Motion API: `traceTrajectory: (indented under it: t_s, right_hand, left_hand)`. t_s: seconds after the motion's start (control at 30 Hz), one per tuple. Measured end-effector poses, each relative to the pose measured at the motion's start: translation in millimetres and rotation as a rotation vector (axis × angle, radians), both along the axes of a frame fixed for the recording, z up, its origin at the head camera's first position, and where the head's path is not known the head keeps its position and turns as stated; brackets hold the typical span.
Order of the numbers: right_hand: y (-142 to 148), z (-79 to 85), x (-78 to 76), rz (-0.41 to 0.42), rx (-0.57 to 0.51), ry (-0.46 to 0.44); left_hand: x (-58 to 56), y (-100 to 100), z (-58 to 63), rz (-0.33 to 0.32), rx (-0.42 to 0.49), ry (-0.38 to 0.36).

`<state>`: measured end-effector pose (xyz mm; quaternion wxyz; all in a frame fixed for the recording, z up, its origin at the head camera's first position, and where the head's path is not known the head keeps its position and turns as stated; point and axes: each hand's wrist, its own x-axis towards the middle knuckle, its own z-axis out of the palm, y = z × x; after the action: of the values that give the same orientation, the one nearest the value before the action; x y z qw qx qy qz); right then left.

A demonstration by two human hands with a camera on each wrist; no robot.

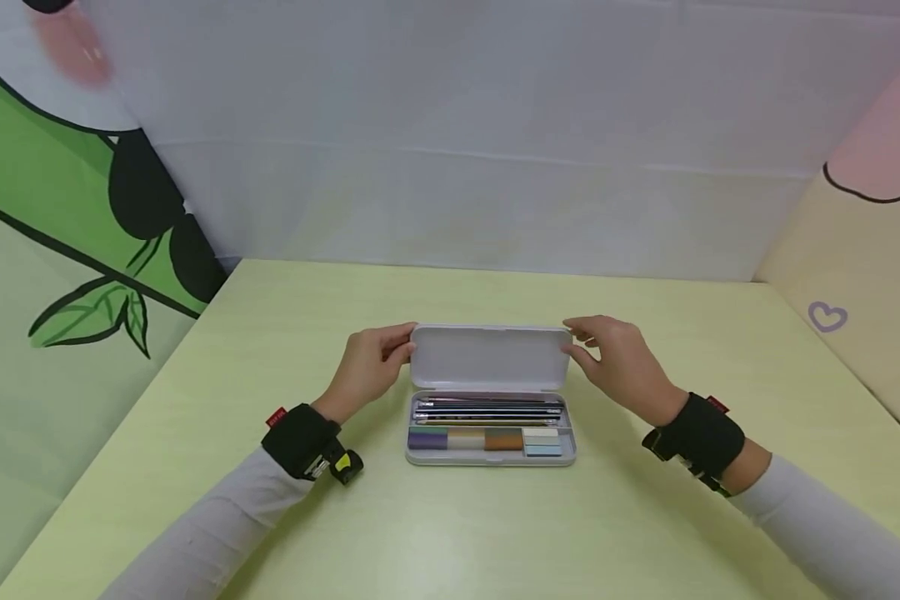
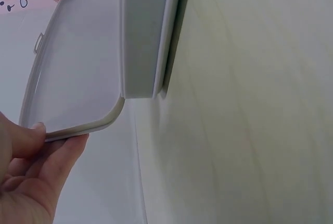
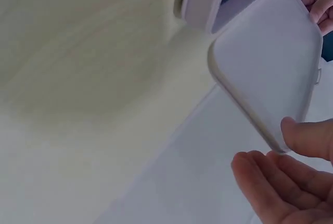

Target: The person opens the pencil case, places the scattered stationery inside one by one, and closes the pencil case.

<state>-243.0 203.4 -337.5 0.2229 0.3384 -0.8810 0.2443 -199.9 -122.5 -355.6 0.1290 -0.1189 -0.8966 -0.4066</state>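
A white pencil case [image 1: 491, 462] lies on the table with its lid [image 1: 489, 358] raised at the back. Several dark pencils [image 1: 487, 410] fill the rear compartment. In the front one sit small two-tone blocks [image 1: 467, 439] in purple, tan, brown, white and light blue. My left hand [image 1: 371, 362] pinches the lid's left edge, thumb [image 2: 28, 139] on the inner face and fingers behind. At the opposite upper corner my right hand [image 1: 618, 362] holds the lid, its thumb [image 3: 307, 136] on the inside and the other fingers beneath the edge.
The pale yellow table [image 1: 450, 525] runs back to a white cloth wall [image 1: 480, 200]. Printed side panels stand at left [image 1: 67, 275] and right [image 1: 847, 258]. Both wrists wear black straps [image 1: 300, 442].
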Motion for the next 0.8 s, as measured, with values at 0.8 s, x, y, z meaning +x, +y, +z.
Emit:
traceTrajectory:
  t_s: [0.8]
  right_hand:
    - [-4,-4.6,-50.6,0.024,-0.188,-0.234]
  left_hand:
    - [-33.1,-5,12.1,-0.037,0.004,0.028]
